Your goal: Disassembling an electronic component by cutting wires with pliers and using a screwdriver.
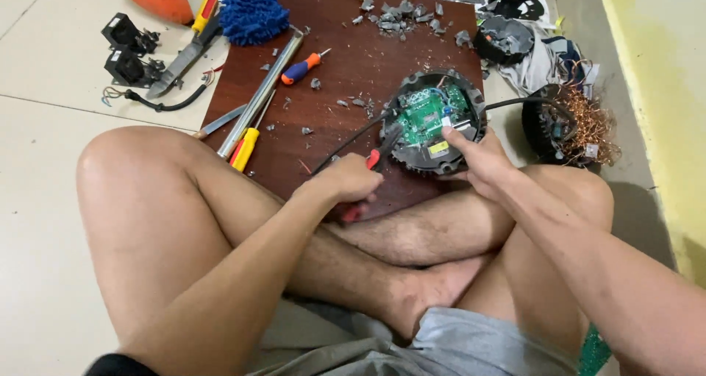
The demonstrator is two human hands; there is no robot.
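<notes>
The left hand (347,181) is clenched around the red handles of a pair of pliers (373,171), whose dark nose reaches into the left side of a round black motor housing (434,120). The right hand (476,157) clamps the near right rim of that housing, thumb laid over the edge, and steadies it against the board.

The housing lies open-side up at the near right edge of a dark red wooden board (346,59), just ahead of the person's crossed legs. A green circuit board (426,111) is still seated inside it; a black cable (346,144) runs out to the left across the wood, and another leaves to the right. Whether the pliers nose grips a wire or a part of the circuit board cannot be made out at this resolution.

Progress, as judged: the housing is already opened and its electronics exposed, but the circuit board is not yet removed. Grey plastic fragments (401,15) scattered over the far end of the board suggest that breaking-out work has been done.

Around the work: an orange-and-blue screwdriver (301,68), a long metal bar (261,93), a yellow-handled tool (245,149), a blue fluffy mitt (251,9), and, on the floor to the right, a wound copper coil (585,126).
</notes>
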